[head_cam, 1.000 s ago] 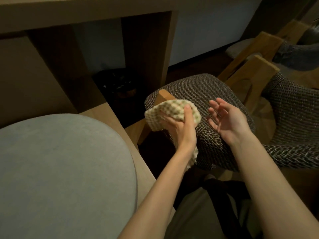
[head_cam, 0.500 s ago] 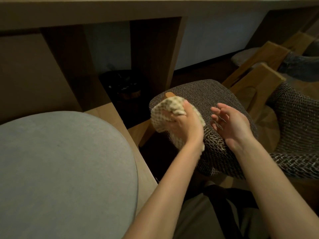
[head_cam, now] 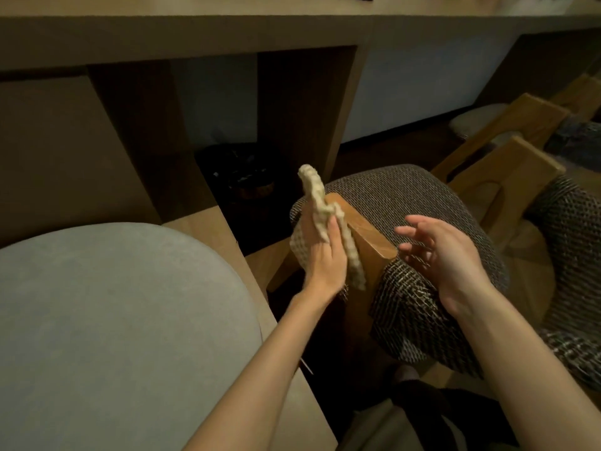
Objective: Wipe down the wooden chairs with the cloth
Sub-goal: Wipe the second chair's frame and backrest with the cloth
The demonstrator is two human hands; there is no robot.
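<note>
2 hands | left hand (head_cam: 320, 255) grips cloth (head_cam: 317, 196) against chair frame (head_cam: 367, 232) | right hand (head_cam: 452, 255) splayed

I read the cloth (head_cam: 317, 193) as pale cream with a raised waffle check, and the wood of the chair (head_cam: 367, 239) as a warm honey-brown. Its seat fabric (head_cam: 390, 190) is a dark charcoal weave flecked with light threads. The round cushion (head_cam: 113, 320) looks plain soft grey to me, and the worktop (head_cam: 195, 24) a flat tan-brown.
</note>
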